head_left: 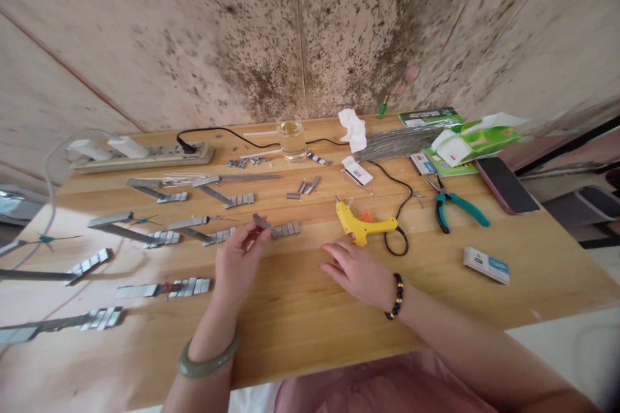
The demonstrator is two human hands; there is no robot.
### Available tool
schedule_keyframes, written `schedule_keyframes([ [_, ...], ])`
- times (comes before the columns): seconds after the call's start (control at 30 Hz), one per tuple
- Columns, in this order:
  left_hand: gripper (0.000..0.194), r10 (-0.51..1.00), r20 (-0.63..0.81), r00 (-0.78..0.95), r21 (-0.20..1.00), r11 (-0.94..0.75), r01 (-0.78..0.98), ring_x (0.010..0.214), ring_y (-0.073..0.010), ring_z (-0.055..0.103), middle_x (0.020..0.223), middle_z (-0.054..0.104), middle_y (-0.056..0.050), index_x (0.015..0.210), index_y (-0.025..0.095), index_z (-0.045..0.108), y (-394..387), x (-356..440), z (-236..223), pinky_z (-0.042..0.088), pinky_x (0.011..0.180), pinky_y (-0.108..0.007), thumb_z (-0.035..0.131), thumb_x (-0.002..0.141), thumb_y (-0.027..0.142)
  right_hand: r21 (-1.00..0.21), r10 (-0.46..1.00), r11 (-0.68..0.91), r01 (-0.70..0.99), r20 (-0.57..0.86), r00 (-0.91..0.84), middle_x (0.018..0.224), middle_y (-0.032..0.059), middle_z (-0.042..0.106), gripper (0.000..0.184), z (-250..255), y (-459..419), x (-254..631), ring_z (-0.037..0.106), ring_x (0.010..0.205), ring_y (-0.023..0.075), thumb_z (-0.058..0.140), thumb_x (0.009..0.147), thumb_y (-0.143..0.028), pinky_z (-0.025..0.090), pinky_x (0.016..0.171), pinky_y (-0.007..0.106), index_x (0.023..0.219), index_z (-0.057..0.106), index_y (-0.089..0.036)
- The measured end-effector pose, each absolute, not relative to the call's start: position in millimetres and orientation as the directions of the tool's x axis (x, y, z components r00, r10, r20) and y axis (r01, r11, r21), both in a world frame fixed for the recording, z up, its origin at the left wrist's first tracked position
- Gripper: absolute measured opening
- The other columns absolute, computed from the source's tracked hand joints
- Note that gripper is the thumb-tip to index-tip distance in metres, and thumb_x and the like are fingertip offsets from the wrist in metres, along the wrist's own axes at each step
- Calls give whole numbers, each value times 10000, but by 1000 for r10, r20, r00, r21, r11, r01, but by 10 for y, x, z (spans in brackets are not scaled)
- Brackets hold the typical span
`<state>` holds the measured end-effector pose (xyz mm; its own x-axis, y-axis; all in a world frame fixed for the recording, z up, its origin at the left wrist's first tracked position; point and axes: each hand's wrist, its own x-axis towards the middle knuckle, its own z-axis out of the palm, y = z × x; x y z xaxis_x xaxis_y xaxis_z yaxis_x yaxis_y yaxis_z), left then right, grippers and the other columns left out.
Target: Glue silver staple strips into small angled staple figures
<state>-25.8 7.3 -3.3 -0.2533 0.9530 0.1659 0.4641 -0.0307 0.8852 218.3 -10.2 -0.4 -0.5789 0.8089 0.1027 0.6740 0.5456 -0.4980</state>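
My left hand (238,261) pinches a small grey figure of joined staple strips between thumb and fingers. Its segmented foot (287,229) points right, just over the wooden table. My right hand (361,274) has its fingers stretched out and holds nothing. Just beyond those fingertips lies a yellow glue gun (368,224) with an orange trigger, its nozzle towards the upper left. Several short staple strips (304,187) lie beyond my left hand. Similar bent staple-strip pieces (159,237) stand or lie in rows to the left.
A power strip (194,155) sits along the wall, with a glass (291,139) of pale liquid nearby. Towards the right are teal-handled pliers (460,203), a phone (508,185), a tissue pack (477,142), a bundle of thin wires (407,140) and a small staple box (486,265).
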Motion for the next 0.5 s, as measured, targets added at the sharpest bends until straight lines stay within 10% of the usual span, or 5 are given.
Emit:
schedule_keyframes([
  [0.5,266,962,170,-213,823,-19,568,956,-201,662,1091,695,-74,933,176,676,106,-285,-32,524,846,-291,587,804,390,-480,806,548,685,82,-587,993,99,642,284,18,-111,2183,624,902,210,496,943,-335,503,776,336,1144,560,-145],
])
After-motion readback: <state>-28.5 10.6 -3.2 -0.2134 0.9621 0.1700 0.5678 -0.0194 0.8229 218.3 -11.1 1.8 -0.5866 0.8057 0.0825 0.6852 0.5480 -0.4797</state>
